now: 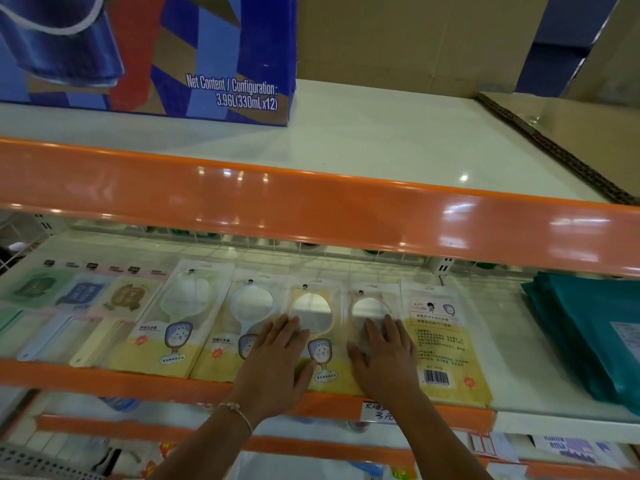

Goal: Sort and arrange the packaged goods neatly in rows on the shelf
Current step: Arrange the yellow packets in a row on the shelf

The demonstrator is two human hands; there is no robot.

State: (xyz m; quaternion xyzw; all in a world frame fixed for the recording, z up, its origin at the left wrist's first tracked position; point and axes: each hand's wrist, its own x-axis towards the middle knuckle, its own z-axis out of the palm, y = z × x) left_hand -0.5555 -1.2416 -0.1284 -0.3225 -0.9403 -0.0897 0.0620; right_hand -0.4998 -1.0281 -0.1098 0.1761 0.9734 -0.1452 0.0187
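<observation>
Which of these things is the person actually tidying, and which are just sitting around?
Part of the job: packaged hand mirrors, left hand, right hand, both flat on the packs.

Just lying about: blue drinks carton, teal packets, cardboard sheet.

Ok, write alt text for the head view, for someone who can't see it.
Both hands lie flat on packaged hand mirrors in a row on an orange-edged shelf: the left hand on one mirror pack, the right hand on the next mirror pack. A blue drinks carton stands on the shelf above; teal packets lie at right.
</observation>
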